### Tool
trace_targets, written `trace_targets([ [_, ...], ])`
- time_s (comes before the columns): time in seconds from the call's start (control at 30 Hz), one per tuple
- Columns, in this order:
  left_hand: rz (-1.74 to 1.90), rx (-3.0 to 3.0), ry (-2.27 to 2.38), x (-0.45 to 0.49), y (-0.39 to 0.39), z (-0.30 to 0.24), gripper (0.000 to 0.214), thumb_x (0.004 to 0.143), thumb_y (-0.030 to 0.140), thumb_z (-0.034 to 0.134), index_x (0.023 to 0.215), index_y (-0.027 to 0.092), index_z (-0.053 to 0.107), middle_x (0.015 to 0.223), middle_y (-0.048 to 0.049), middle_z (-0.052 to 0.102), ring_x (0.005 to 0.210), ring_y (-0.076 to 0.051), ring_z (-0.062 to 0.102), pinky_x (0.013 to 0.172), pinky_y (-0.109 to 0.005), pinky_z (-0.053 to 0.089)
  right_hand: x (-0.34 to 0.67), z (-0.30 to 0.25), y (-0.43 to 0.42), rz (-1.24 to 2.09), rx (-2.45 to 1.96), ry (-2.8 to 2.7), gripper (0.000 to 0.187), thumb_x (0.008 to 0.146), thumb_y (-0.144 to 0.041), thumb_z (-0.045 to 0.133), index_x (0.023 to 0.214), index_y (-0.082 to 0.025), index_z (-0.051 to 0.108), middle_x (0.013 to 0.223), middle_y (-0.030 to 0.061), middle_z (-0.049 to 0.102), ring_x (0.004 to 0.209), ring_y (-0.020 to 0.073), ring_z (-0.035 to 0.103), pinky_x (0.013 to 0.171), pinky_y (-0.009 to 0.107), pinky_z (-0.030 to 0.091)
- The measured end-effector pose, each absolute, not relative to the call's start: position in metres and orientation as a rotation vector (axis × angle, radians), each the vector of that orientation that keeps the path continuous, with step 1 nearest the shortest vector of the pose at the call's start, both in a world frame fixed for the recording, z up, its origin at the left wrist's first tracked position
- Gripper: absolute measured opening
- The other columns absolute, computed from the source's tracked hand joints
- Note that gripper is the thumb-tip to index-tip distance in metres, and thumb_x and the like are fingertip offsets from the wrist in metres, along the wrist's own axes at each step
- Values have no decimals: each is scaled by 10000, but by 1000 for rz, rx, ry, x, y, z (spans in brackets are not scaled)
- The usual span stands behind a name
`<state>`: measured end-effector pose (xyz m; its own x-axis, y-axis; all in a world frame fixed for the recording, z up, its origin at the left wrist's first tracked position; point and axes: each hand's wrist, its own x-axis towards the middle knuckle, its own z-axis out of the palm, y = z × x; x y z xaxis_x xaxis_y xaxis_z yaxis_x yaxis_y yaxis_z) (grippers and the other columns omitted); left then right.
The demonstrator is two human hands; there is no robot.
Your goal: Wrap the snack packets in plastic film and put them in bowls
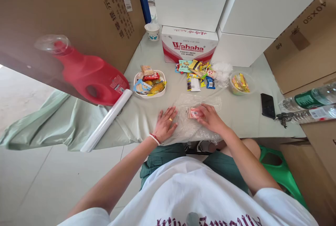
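Note:
In front of me a sheet of clear plastic film point(183, 128) lies on the cloth-covered table. My left hand point(165, 125) rests flat with spread fingers at the film's left edge. On the film is a small pink-and-white snack packet point(193, 113), and my right hand point(211, 118) grips its right end with curled fingers. Left of it stands a white bowl point(151, 95) of wrapped snacks. Behind the film lies a pile of snack packets point(196, 72). To the right, a clear round tub point(237, 91) holds yellow packets.
At the left are a roll of film point(106, 121) and a big red jug point(94, 75). A Wahaha carton point(189, 45) and a paper cup point(152, 31) stand at the back. A phone point(267, 105) and plastic bottles point(312, 96) are on the right. Crumpled clear plastic point(222, 72) lies beside the pile.

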<state>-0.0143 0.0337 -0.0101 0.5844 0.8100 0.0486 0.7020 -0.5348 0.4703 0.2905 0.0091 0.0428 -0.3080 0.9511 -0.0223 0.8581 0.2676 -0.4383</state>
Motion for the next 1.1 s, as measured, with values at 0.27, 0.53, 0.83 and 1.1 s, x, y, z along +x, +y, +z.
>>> trace_targets([
  [0.27,244,2369,774,-53,22,-2,843,785,300,638,1587,227,391,1673,-142,405,1569,-327,351,1312,-624,59,328,6,-89,466,-1463,-2271,433,999,-363,616,1420,-264,606,1468,139,573,1356,320,505,1124,581,468],
  [0.53,499,2213,1114,-14,81,2,279,981,385,493,985,237,730,1191,-86,765,1197,-239,677,1186,-494,428,354,34,-30,837,-1603,-1925,352,1040,-417,480,1140,-224,757,975,72,771,914,218,712,870,361,569],
  [0.83,573,2192,1534,22,146,8,274,870,348,573,1039,185,714,1155,-155,697,1170,-319,612,1090,-499,471,365,64,73,375,-2268,-2163,427,982,-274,543,1372,-144,661,1284,172,675,1167,313,592,967,377,467],
  [1.1,660,2509,1491,38,53,45,384,1009,296,440,1267,272,723,1285,-100,712,1118,-297,600,987,-498,411,302,54,136,619,-2047,-2407,679,924,-405,711,1510,-112,532,1335,197,666,1262,333,545,995,368,428],
])
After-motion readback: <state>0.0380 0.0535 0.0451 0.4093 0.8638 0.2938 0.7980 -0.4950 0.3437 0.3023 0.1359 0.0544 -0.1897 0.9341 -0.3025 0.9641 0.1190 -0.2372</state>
